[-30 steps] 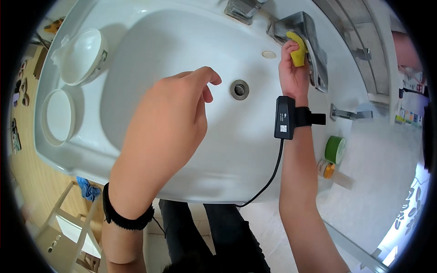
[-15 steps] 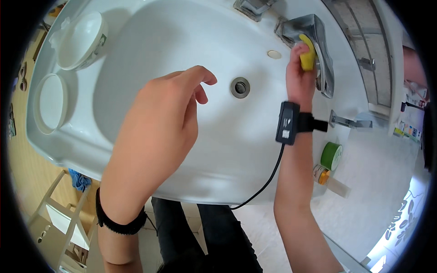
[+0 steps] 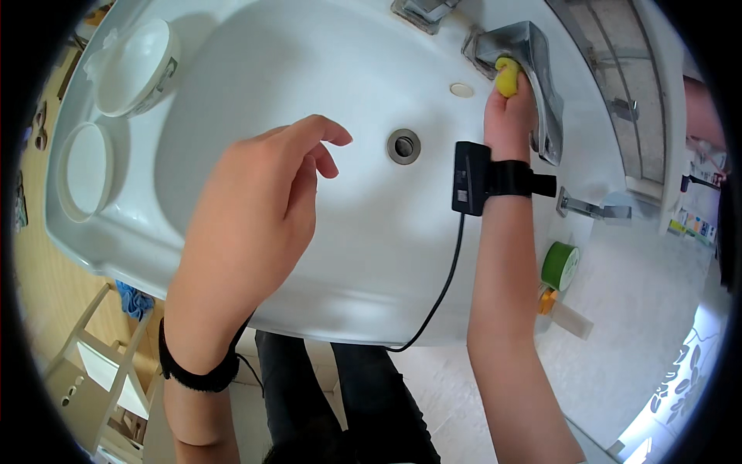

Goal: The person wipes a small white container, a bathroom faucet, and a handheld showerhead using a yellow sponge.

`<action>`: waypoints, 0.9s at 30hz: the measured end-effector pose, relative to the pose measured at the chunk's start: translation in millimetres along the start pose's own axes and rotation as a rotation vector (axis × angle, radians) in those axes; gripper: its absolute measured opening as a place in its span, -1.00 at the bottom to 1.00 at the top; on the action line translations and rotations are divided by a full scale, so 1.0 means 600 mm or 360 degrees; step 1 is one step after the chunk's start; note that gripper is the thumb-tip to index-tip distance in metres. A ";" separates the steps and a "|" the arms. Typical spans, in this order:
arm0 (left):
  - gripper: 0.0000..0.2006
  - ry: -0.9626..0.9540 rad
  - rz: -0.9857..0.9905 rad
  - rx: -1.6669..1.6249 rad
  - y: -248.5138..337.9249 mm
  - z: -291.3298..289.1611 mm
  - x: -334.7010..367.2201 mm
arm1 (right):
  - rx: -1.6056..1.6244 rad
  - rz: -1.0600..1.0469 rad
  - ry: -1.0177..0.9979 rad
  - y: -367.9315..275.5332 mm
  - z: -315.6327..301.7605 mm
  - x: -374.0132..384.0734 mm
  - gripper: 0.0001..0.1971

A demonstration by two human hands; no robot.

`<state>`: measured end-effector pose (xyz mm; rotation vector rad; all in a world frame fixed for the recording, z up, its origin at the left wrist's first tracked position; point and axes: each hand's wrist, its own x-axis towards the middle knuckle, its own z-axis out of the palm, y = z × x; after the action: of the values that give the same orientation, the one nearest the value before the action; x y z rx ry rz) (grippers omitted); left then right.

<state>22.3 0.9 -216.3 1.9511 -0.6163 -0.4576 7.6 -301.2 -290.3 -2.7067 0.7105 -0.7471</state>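
Observation:
My right hand [image 3: 510, 125] is closed on a yellow sponge [image 3: 507, 80], which is squeezed between thumb and fingers. It presses against the underside of the metal faucet [image 3: 546, 100] at the right rim of the white sink [image 3: 332, 69]. Most of those fingers are hidden behind the hand and the spout. Over the basin's left half hovers my left hand [image 3: 251, 205], fingers loosely bent and apart, with nothing in it. A round drain [image 3: 403, 146] lies in the basin between the hands.
A tilted white bowl [image 3: 133, 69] and a shallow white dish [image 3: 85, 172] sit on the left ledge. A second metal fixture [image 3: 425, 11] stands at the far rim. A green round container [image 3: 559, 265] and a bottle [image 3: 570, 319] are at the right. A black cable [image 3: 442, 301] hangs from my right wrist.
My right hand has shifted slightly along the faucet, and its wrist has turned; the sponge now looks more squeezed. My left hand has drifted a little left.

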 end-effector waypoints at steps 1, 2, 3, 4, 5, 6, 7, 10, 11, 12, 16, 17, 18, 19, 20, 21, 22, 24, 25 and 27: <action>-0.66 -0.0002 -0.0009 -0.0010 0.001 0.000 0.000 | 0.0268 0.0168 0.0037 -0.002 0.012 0.003 -0.76; -0.66 0.0000 -0.0028 -0.0009 0.002 -0.003 -0.004 | 0.0567 0.0330 0.0100 -0.018 0.023 0.006 -0.78; -0.66 -0.0009 -0.0026 -0.0026 0.002 0.002 -0.002 | 0.0831 0.0480 0.0204 -0.025 0.029 0.010 -0.81; -0.66 -0.0025 -0.0037 -0.0029 0.003 0.004 0.001 | 0.1096 0.0637 0.0342 -0.024 0.046 0.019 -0.83; -0.66 -0.0040 -0.0059 -0.0024 0.004 0.004 0.001 | 0.1370 0.0798 0.0473 -0.032 0.058 0.022 -0.85; -0.66 -0.0056 -0.0080 -0.0019 0.004 0.005 0.001 | 0.1143 0.0678 0.0519 -0.034 0.061 0.023 -0.90; -0.66 -0.0054 -0.0090 -0.0029 0.006 0.005 0.002 | 0.1097 0.0716 0.0447 -0.033 0.058 0.026 -0.88; -0.66 -0.0044 -0.0147 -0.0034 0.007 -0.004 -0.008 | 0.1144 0.0906 0.0270 -0.050 0.044 0.015 -0.81; -0.66 -0.0045 -0.0161 -0.0030 0.005 -0.008 -0.012 | 0.1271 0.1015 0.0260 -0.051 0.036 0.011 -0.78; -0.66 -0.0043 -0.0174 -0.0025 0.003 -0.010 -0.014 | 0.1399 0.1121 0.0248 -0.047 0.030 0.013 -0.74; -0.66 -0.0029 -0.0123 -0.0121 -0.002 0.005 -0.014 | 0.1721 0.0868 0.0111 0.041 0.081 0.017 -0.71; -0.67 -0.0029 -0.0128 -0.0118 -0.005 0.004 -0.015 | 0.1730 0.0847 0.0068 -0.020 0.069 0.006 -0.71; -0.67 -0.0039 -0.0123 -0.0123 -0.005 0.004 -0.014 | 0.1727 0.0825 0.0036 -0.055 0.058 0.005 -0.72; -0.67 -0.0019 -0.0093 -0.0132 -0.007 0.006 -0.014 | 0.1933 0.0844 0.0113 -0.072 0.053 0.015 -0.72; -0.67 -0.0006 -0.0071 -0.0147 -0.005 0.008 -0.016 | 0.2131 0.0869 0.0188 -0.082 0.049 0.024 -0.72; -0.66 0.0009 -0.0049 -0.0163 -0.003 0.009 -0.019 | 0.2328 0.0891 0.0264 -0.085 0.048 0.030 -0.72; -0.66 -0.0012 -0.0067 -0.0155 -0.002 0.008 -0.020 | 0.1680 0.0461 0.0099 -0.037 0.057 0.016 -0.73; -0.65 -0.0027 -0.0109 -0.0126 0.000 0.001 -0.017 | 0.1107 0.0085 0.0025 0.012 0.063 -0.006 -0.74; -0.64 -0.0016 -0.0106 -0.0140 -0.001 0.000 -0.018 | 0.2152 0.0643 -0.0131 0.013 0.058 -0.006 -0.74; -0.64 0.0002 -0.0090 -0.0159 -0.003 -0.001 -0.023 | 0.3259 0.1301 0.0007 -0.003 0.037 0.001 -0.74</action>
<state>11.8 10.3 -217.1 1.8770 -0.5288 -0.5128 20.6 -297.8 -308.3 -0.4877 0.4228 -0.5749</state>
